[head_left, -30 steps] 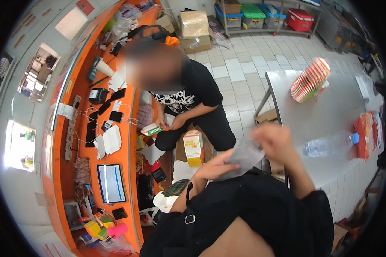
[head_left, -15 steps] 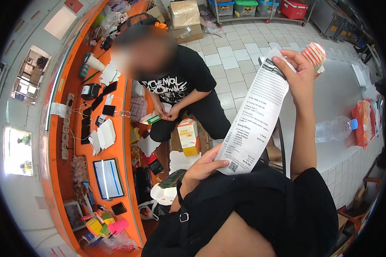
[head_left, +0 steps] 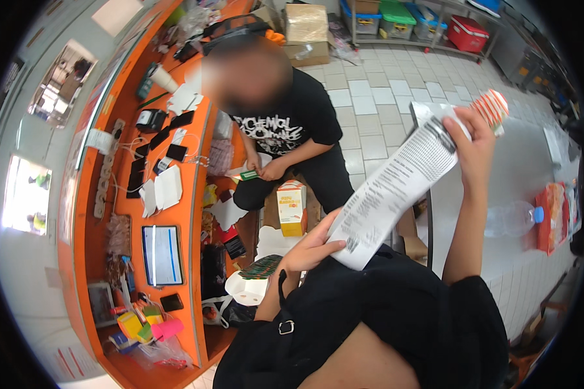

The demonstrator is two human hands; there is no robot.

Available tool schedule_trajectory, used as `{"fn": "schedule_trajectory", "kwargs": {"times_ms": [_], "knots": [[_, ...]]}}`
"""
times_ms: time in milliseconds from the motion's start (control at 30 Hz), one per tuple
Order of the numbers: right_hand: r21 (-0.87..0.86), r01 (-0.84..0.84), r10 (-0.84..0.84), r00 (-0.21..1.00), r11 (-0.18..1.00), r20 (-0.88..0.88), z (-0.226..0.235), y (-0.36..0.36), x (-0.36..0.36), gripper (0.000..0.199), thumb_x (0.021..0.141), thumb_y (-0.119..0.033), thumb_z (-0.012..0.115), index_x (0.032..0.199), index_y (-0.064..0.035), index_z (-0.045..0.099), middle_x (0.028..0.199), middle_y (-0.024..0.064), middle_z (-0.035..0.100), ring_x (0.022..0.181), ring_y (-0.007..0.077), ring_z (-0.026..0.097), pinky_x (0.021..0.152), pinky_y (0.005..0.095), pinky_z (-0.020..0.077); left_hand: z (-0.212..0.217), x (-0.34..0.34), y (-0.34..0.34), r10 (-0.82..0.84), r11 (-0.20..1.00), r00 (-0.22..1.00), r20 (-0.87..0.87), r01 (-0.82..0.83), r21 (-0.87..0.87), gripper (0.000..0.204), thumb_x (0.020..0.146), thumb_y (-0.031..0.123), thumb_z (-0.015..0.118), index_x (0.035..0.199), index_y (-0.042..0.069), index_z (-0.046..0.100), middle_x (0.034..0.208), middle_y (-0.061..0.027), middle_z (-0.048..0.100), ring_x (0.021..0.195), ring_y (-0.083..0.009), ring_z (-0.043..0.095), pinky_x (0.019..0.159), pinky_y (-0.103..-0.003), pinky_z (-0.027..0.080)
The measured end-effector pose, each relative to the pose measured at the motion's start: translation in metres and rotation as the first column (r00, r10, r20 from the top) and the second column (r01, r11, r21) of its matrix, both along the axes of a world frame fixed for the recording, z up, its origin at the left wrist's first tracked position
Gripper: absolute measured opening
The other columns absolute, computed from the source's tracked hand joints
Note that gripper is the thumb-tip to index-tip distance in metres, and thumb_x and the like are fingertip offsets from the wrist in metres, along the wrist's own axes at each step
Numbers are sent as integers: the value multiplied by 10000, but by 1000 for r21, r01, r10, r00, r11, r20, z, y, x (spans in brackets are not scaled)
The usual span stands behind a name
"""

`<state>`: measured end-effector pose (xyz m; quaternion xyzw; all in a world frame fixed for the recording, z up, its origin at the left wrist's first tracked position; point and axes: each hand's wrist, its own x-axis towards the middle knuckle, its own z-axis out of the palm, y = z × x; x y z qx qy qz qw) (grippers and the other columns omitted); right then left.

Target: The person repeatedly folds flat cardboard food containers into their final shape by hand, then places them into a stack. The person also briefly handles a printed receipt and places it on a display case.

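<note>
I hold a long white printed receipt (head_left: 396, 188) stretched out slantwise in front of me. My left hand (head_left: 311, 249) pinches its lower end just above my black top. My right hand (head_left: 474, 139) is raised and grips the upper end, close to a stack of red-striped paper cups (head_left: 493, 107). Beyond the receipt another person in a black printed T-shirt (head_left: 285, 126) crouches on the tiled floor, with both hands on a small green item (head_left: 252, 174).
A curved orange counter (head_left: 194, 214) on the left carries a tablet (head_left: 161, 254), phones, papers and cables. A yellow-and-white carton (head_left: 292, 207) stands by the crouching person. The grey table (head_left: 532, 175) on the right holds a water bottle (head_left: 512, 217) and red snack packs (head_left: 551, 214). Crates line the back.
The receipt was bunched near my chest a second ago. My right hand has lifted its upper end up and away, and the paper is now stretched to full length.
</note>
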<state>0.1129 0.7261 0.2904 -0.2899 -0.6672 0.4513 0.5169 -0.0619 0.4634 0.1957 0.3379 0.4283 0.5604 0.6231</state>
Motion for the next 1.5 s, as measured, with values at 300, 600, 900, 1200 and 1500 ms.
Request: {"fn": "schedule_trajectory", "kwargs": {"times_ms": [300, 600, 900, 1200, 1500], "knots": [[389, -538, 377, 827, 748, 417, -31, -56, 0, 132, 708, -74, 767, 831, -88, 720, 723, 41, 679, 644, 192, 619, 620, 302, 465, 3, 10, 12, 508, 859, 551, -662, -269, 435, 483, 770, 5, 702, 1229, 75, 569, 1467, -159, 344, 1398, -299, 277, 1116, -412, 247], [446, -561, 398, 820, 697, 411, -27, -83, -10, 297, 664, -150, 814, 941, -112, 713, 631, 18, 609, 557, 187, 554, 545, 310, 409, 0, 46, 16, 549, 807, 770, -326, -387, 446, 248, 747, 59, 762, 964, 51, 642, 1176, -109, 633, 1128, -263, 591, 970, -395, 429], [460, -463, 397, 886, 758, 239, -34, -96, -14, 306, 646, -72, 829, 925, -64, 702, 714, 63, 664, 553, 190, 589, 514, 280, 440, -11, 49, 2, 653, 744, 677, -341, -486, 460, 193, 818, -99, 657, 963, -7, 569, 1025, -156, 658, 957, -164, 622, 868, -290, 479], [243, -333, 326, 943, 911, 69, -36, -110, -10, 243, 707, -15, 800, 912, 35, 679, 821, 117, 705, 727, 153, 692, 643, 238, 526, 0, 49, 12, 774, 615, 545, -324, -520, 593, 168, 771, -67, 713, 892, -9, 613, 1081, -186, 646, 1006, -233, 628, 874, -325, 491], [212, -363, 338, 930, 907, 145, -31, -115, -2, 205, 731, -29, 784, 913, 8, 698, 870, 103, 718, 767, 155, 695, 692, 241, 527, -3, 56, 9, 777, 626, 507, -373, -558, 545, 125, 813, -11, 695, 925, -30, 642, 1003, -148, 675, 910, -190, 646, 828, -285, 490]]}}
